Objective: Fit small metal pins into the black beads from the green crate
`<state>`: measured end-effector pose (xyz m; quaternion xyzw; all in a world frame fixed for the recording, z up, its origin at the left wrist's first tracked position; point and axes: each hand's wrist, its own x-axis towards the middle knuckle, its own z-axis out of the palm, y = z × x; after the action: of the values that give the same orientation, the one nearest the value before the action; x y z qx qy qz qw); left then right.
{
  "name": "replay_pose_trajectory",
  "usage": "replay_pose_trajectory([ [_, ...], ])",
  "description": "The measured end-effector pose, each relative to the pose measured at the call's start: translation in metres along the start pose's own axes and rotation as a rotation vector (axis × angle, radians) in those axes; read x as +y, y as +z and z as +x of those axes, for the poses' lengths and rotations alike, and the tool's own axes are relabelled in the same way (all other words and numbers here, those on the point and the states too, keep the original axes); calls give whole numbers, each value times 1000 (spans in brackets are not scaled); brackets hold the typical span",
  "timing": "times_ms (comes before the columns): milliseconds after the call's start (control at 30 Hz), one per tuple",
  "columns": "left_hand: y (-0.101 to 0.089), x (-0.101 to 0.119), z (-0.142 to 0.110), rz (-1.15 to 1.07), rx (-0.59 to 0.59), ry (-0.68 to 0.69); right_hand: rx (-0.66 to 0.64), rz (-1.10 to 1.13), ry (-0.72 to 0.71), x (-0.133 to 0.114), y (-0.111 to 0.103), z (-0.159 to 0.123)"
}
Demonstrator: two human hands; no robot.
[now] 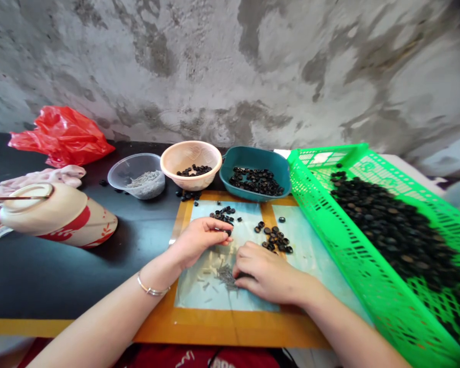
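Left hand (pixel 201 240) curled almost shut above the orange-bordered board (pixel 230 327), a small black ring (pixel 228 232) pinched at the fingertips. Around that wrist, a thin gold bracelet (pixel 153 289). Right hand (pixel 266 271) low over the board, fingers bent downward, fingertips (pixel 239 273) touching the edge of a small heap of thin metal pins (pixel 226 278); no telling whether closed on anything or only resting there.

On the board's pale blue sheet (pixel 191 291), short pale pegs (pixel 214 263) scattered beside the pins, just below the left hand. Also on the sheet, two loose clusters of black rings: one cluster (pixel 223 215) just beyond the left hand, another cluster (pixel 275 237) just beyond the right hand.

Beyond the board, in a row: a clear plastic bowl (pixel 136 176) holding grey bits, a peach bowl (pixel 190 153) with some black rings, and a teal dish (pixel 255 158) with more of them. Along the board's right side, a bright green plastic crate (pixel 348 214) overlapping the board's edge, heaped with black rings (pixel 387 230). Left of the board, on a dark table (pixel 61 281), a cream tin (pixel 57 214) with a red pattern lying on its side, a pink cloth (pixel 34 176), and a red plastic bag (pixel 61 138) farther back. Far beyond the board, a stained concrete wall (pixel 230 66).
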<state>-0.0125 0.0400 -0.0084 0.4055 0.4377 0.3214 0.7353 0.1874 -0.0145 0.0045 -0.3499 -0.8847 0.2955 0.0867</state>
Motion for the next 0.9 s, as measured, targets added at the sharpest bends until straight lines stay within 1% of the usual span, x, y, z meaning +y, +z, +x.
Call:
replay_pose_trajectory([
  [133,1,-1,-1,20,-1,2,16,-1,-23,3,2,0],
  [300,1,-2,0,25,-3,12,26,27,-30,5,-2,0],
  [467,1,-2,-1,9,-14,7,4,71,-12,5,-3,0],
  [667,4,0,-2,16,-1,-2,-14,39,-31,2,1,2],
  [900,2,-4,0,30,-18,-8,2,93,9,3,-5,-1],
])
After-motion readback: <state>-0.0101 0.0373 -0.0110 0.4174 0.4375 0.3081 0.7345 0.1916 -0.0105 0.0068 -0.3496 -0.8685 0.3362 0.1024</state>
